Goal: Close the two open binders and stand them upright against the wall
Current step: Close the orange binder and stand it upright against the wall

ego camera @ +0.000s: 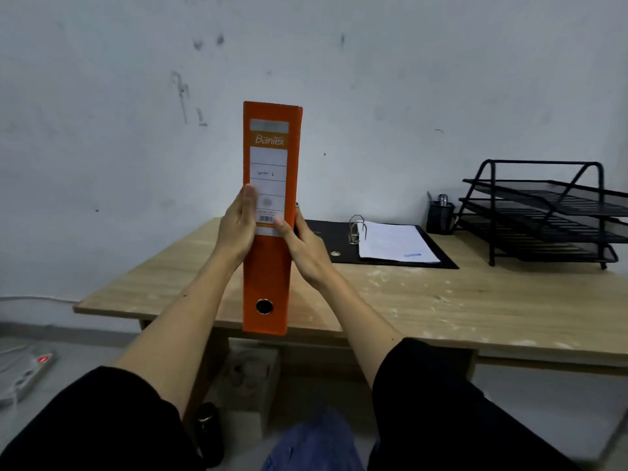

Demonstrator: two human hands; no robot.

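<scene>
The orange binder (270, 266) is closed and held upright above the near edge of the bench (424, 300), spine facing the camera. The left hand (238, 229) and right hand (302, 246) press flat against its two covers, each grip clamped on a side at mid-height. It looks stiff, boxy and fairly light, with smooth covers that could slide, so a low two-sided hold suits it. The black binder (384, 260) lies open near the wall (373, 96), papers exposed
</scene>
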